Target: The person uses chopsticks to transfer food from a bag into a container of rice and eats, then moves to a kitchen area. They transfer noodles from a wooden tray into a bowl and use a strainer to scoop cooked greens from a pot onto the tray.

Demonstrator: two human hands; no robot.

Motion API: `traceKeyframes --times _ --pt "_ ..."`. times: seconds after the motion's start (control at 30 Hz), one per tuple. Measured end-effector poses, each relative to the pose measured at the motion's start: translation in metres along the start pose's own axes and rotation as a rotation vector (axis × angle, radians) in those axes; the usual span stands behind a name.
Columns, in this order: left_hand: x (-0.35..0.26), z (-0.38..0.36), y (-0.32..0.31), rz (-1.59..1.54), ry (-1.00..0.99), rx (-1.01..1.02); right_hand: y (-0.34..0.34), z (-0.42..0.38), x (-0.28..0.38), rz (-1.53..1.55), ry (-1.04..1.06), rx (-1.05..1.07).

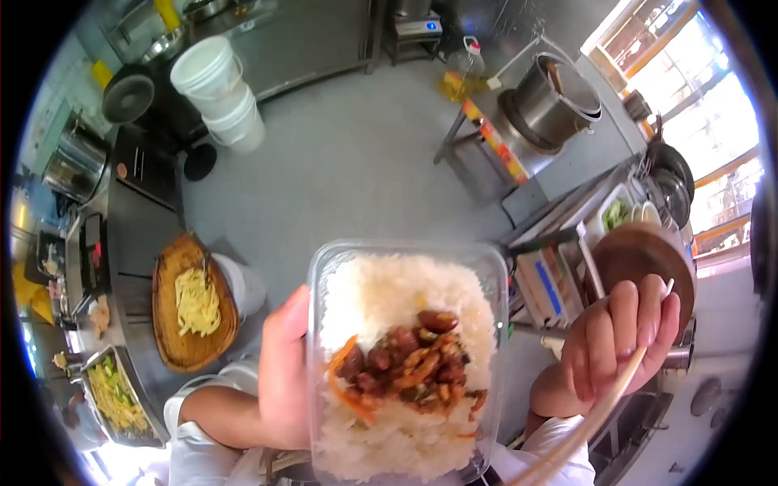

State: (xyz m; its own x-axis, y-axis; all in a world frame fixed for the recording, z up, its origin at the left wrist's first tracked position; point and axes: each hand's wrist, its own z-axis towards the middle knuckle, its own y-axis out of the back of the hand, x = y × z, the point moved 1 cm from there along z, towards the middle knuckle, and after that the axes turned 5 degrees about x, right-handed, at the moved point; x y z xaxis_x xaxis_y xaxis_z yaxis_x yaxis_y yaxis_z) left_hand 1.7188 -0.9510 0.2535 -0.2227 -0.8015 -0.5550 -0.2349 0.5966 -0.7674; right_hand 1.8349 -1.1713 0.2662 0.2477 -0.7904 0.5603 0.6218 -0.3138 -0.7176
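Note:
A clear plastic food container [502, 340] is close to the camera, in the lower middle of the view. White rice [381, 283] fills it, topped with dark reddish-brown beans and orange shreds [405, 364]. My left hand [285, 373] grips the container's left side, the thumb along its wall and the other fingers hidden. To the right of the container, my right hand [620, 340] is closed around a pair of wooden chopsticks [596, 415]. Their lower ends run down towards the bottom edge, apart from the food.
A wooden board [170, 324] bears a pile of pale yellow strips [197, 304] at left. Below it sits a metal tray of vegetables [113, 397]. White buckets [231, 121] stand at the back left. A large pot [559, 97] and an oil jug [463, 73] are at the back right.

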Motion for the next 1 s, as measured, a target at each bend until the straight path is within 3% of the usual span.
traceKeyframes --times 0.1,0.23,0.33,0.4,0.5,0.53,0.57,0.63,0.67,0.73,0.77,0.87,0.97,1.0 --pt "-0.007 0.051 -0.006 -0.419 0.032 -0.023 0.014 0.058 0.007 0.145 -0.119 0.047" --pt "-0.034 0.121 -0.007 -0.319 -0.008 0.021 0.055 0.126 0.004 0.325 -0.522 -0.097" --pt "-0.055 0.177 0.002 -0.335 -0.011 0.053 0.111 0.171 -0.002 0.363 -0.415 -0.231" --pt "-0.080 0.221 0.002 -0.256 0.015 -0.058 0.154 0.207 -0.012 0.226 -0.292 -0.269" --pt "-0.105 0.292 0.023 -0.309 0.053 0.002 0.210 0.265 -0.052 -0.117 0.121 -0.652" --pt "-0.128 0.343 0.028 -0.343 0.103 0.122 0.253 0.283 -0.084 -0.398 0.113 -0.681" --pt "-0.137 0.369 0.033 -0.412 0.127 0.193 0.274 0.288 -0.103 -0.993 0.048 -0.672" --pt "-0.159 0.412 0.025 -0.327 0.117 0.324 0.269 0.312 -0.127 -1.064 -0.028 -0.690" --pt "-0.171 0.436 0.019 -0.283 0.101 0.397 0.284 0.317 -0.140 -0.771 -0.016 -0.661" --pt "-0.192 0.474 0.006 -0.202 0.165 0.228 0.278 0.356 -0.144 -0.579 0.035 -0.734" --pt "-0.197 0.487 0.002 -0.159 0.202 0.130 0.288 0.361 -0.143 -0.565 0.025 -0.728" --pt "-0.211 0.531 -0.002 -0.224 0.232 0.135 0.314 0.369 -0.147 -0.518 -0.056 -0.694" --pt "-0.217 0.580 0.034 -0.179 0.255 0.083 0.341 0.376 -0.146 -0.859 0.015 -0.326" --pt "-0.220 0.594 0.035 -0.159 0.259 0.056 0.346 0.384 -0.132 -0.870 -0.136 -0.207"
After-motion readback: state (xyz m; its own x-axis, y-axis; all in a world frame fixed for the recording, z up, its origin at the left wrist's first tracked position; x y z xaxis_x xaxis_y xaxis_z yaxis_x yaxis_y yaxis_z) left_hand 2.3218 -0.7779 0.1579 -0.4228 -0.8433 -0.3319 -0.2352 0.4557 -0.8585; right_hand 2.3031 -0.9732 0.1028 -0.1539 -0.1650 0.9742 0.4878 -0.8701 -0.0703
